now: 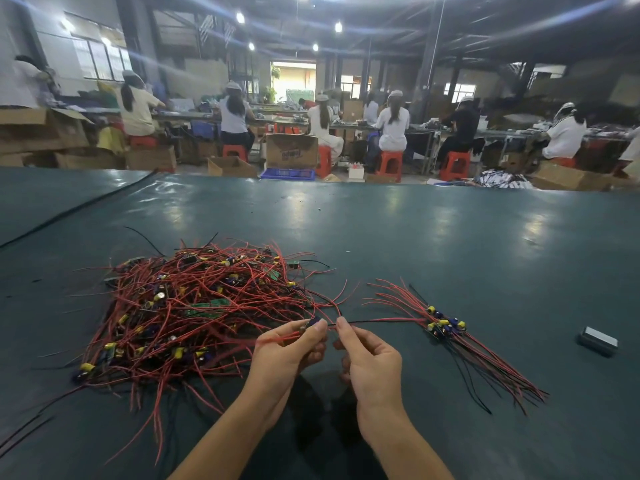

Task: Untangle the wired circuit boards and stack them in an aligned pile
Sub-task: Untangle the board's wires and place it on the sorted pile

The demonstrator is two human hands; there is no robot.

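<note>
A big tangled heap of wired circuit boards [194, 306], with red and black wires and yellow and blue capacitors, lies on the dark green table [450, 244] left of centre. My left hand [287, 355] pinches one small board [311, 323] at the heap's near right edge. My right hand [367, 362] pinches that board's red and black wires [381, 320], which run off to the right. An aligned pile of boards [445, 325] lies to the right, its wires fanned toward the upper left and lower right.
A small grey metal block [598, 341] sits at the right of the table. A black cable [79, 206] crosses the far left corner. Beyond the table's far edge, several people sit on red stools at benches among cardboard boxes.
</note>
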